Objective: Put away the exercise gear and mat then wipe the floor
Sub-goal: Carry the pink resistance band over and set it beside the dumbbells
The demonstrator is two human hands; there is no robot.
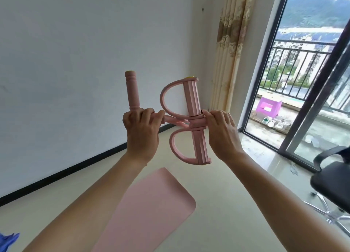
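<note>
I hold a pink pedal resistance puller [193,102] up in front of me, above the floor. My left hand [141,132] is closed around its grip bar, whose upper end [132,89] sticks up above my fist. My right hand [221,132] pinches the middle of the foot bar, where the pink bands are wound around it. Two D-shaped foot loops curve off that bar to the left, one above and one below the wrap. A pink exercise mat [151,210] lies flat on the pale tiled floor below my arms.
A white wall with a black skirting board [62,173] runs along the left. A patterned curtain [230,49] hangs beside a sliding glass door [310,104] open to a balcony with a purple stool [268,106] and shoes. A black office chair [333,179] stands at right.
</note>
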